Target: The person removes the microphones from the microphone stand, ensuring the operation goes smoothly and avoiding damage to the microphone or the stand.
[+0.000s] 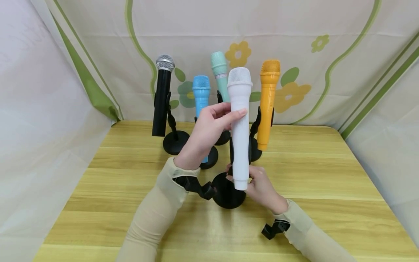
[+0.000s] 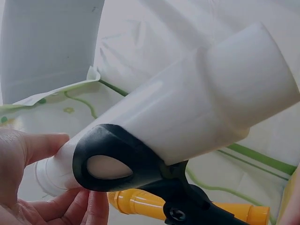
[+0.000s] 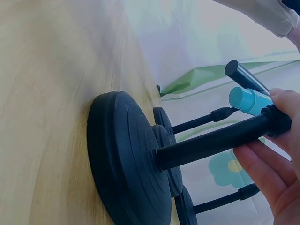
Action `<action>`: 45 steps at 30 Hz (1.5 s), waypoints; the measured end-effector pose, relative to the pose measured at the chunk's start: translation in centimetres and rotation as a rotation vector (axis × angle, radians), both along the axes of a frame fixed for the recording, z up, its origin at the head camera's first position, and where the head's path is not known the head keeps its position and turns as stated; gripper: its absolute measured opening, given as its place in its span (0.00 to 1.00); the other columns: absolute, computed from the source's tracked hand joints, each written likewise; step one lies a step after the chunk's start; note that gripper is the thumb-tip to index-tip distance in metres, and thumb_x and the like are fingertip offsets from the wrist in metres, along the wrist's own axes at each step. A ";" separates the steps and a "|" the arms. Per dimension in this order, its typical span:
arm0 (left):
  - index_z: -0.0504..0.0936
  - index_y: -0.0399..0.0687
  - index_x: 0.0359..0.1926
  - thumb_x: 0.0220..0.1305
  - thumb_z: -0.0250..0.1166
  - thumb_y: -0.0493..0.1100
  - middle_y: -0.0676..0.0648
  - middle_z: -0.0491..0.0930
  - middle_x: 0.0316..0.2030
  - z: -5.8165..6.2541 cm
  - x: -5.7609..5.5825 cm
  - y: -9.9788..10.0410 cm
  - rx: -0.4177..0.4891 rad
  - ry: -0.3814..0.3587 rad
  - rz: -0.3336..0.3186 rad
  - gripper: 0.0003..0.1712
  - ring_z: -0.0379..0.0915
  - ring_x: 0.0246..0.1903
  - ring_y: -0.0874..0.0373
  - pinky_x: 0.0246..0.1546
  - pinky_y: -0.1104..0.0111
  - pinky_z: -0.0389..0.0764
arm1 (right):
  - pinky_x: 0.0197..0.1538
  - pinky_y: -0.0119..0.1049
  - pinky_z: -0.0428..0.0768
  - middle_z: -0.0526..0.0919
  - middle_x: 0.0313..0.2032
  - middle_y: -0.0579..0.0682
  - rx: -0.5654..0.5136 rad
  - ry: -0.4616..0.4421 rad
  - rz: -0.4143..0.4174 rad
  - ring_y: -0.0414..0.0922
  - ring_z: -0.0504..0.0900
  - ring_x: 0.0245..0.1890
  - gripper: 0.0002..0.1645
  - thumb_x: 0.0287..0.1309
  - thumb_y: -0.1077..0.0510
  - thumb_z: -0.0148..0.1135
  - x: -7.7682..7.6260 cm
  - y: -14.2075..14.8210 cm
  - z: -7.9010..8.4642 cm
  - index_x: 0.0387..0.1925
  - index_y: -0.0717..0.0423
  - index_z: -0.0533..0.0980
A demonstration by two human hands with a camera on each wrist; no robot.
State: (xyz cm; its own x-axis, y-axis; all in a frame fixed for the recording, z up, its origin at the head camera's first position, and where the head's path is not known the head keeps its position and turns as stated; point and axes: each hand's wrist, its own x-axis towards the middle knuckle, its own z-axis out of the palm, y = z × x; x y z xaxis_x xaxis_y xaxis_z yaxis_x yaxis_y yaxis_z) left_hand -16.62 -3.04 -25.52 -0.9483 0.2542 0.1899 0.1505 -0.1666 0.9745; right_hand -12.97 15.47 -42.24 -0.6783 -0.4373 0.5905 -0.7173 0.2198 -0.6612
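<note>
A white microphone (image 1: 240,145) leans upright in the clip (image 2: 126,159) of a black desk stand. With thumb and fingers my left hand (image 1: 211,125) grips its upper body just below the mesh head. Lower down, my right hand (image 1: 263,189) pinches the stand's black pole (image 3: 215,140) near its top joint. The round base (image 1: 228,193) of this stand rests on the table. Part of the pole and the right fingertips are hidden behind the microphone in the head view, but the right wrist view shows them.
Behind stand a black microphone (image 1: 161,102), a blue one (image 1: 201,92), a mint green one (image 1: 220,72) and an orange one (image 1: 268,98), each on a black stand. They share a wood-grain table (image 1: 311,174) backed by a flowered curtain (image 1: 288,32).
</note>
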 end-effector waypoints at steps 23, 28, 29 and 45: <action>0.83 0.36 0.55 0.70 0.68 0.44 0.44 0.84 0.47 1.0 -1.2 0.1 0.045 -0.020 0.004 0.19 0.79 0.46 0.49 0.50 0.60 0.81 | 0.50 0.32 0.82 0.87 0.45 0.46 -0.006 -0.005 -0.020 0.45 0.86 0.45 0.23 0.52 0.70 0.76 0.1 -0.1 -0.3 0.49 0.54 0.83; 0.83 0.35 0.56 0.70 0.68 0.43 0.43 0.83 0.48 1.4 -1.4 0.1 0.057 -0.020 0.006 0.19 0.79 0.46 0.49 0.50 0.60 0.81 | 0.48 0.33 0.84 0.87 0.45 0.48 -0.017 -0.019 -0.015 0.46 0.86 0.45 0.23 0.52 0.72 0.76 0.1 -0.1 -0.3 0.49 0.56 0.83; 0.82 0.35 0.56 0.70 0.68 0.43 0.43 0.83 0.48 1.4 -1.5 0.1 0.062 -0.018 0.007 0.19 0.79 0.46 0.48 0.50 0.60 0.81 | 0.47 0.33 0.84 0.87 0.45 0.48 -0.018 -0.026 -0.013 0.47 0.86 0.45 0.22 0.52 0.72 0.76 0.2 -0.1 -0.3 0.49 0.55 0.83; 0.82 0.34 0.57 0.71 0.67 0.42 0.43 0.83 0.48 2.2 -2.2 0.2 0.134 0.007 0.045 0.19 0.80 0.46 0.48 0.50 0.61 0.82 | 0.43 0.41 0.87 0.87 0.46 0.51 -0.029 -0.113 0.016 0.46 0.87 0.44 0.18 0.59 0.68 0.73 0.3 0.0 0.1 0.51 0.56 0.83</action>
